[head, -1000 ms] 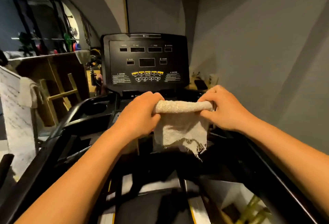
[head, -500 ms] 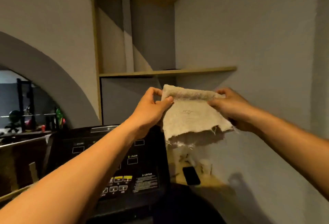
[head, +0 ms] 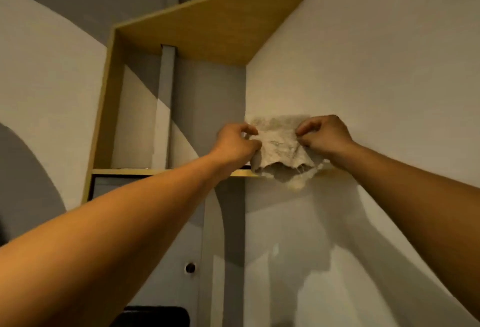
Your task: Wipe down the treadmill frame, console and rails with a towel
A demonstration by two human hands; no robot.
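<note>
Towel stretched between raised hands; left hand and right hand pinch top corners, fingers curled tight, before wooden shelf.

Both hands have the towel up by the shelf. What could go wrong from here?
1. The left hand and right hand pinch only the top corners of the towel. Its frayed lower edge hangs loose across the shelf front and might snag there.
2. The view points upward and only a dark sliver of the console shows at the bottom, so bringing the towel down to it would start nearly blind.
</note>
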